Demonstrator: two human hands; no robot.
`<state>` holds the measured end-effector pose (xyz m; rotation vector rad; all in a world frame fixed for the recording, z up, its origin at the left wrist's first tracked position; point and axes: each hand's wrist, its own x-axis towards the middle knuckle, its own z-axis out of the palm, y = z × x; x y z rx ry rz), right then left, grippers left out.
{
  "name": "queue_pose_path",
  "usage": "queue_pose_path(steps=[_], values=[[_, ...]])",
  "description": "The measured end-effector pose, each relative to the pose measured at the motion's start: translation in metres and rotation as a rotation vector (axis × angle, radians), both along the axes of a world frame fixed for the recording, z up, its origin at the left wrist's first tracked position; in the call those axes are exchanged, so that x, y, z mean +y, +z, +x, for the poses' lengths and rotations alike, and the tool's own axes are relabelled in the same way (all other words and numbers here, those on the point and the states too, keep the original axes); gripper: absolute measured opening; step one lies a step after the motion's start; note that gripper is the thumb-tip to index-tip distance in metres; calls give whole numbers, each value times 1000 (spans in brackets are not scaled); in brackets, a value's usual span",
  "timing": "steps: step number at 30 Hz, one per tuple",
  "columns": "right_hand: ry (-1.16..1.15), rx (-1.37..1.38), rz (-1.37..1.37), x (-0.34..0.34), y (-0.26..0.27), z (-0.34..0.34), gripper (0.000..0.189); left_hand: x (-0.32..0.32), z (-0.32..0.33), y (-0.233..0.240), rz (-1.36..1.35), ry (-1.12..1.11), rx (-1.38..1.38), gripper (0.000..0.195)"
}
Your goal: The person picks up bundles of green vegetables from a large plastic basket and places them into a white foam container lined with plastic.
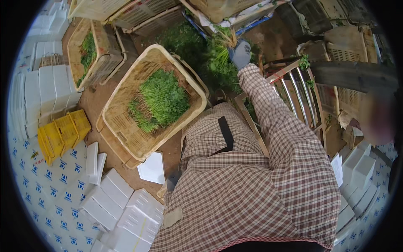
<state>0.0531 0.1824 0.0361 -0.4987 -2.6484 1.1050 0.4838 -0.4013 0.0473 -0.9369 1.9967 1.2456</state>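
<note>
My right hand (pixel 241 53), in a grey-blue glove, reaches far forward and grips a bunch of leafy green herbs (pixel 223 55) near its pale stringy roots. Under and beside the bunch lies a dark heap of more greens (pixel 185 39), partly in shadow. Left of my knees stands a tan plastic crate (pixel 121 123) with bundled greens (pixel 165 97) lying inside, roots toward the left. A grey-blue patch at my left side looks like part of my left hand (pixel 173 181); most of it is hidden, and its fingers cannot be made out.
Another crate (pixel 102 67) with greens stands at upper left, near a yellow basket (pixel 64 134). White foam boxes (pixel 108 198) are stacked at lower left. A low stool frame with metal bars (pixel 299 94) is beside my right arm. A blurred person's arm (pixel 355 75) enters from the right.
</note>
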Motion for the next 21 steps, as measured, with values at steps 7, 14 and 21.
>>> queue_pose_path(steps=[7,14,21], values=[[-105,224,404,-19,-42,8,40,-49,-58,-19,132,-271,121,24],[-126,359,20,-14,100,77,29,56,-263,79,6,-367,546,28],[-268,484,-975,-1,142,106,36,330,-463,183,471,-1231,1266,64]])
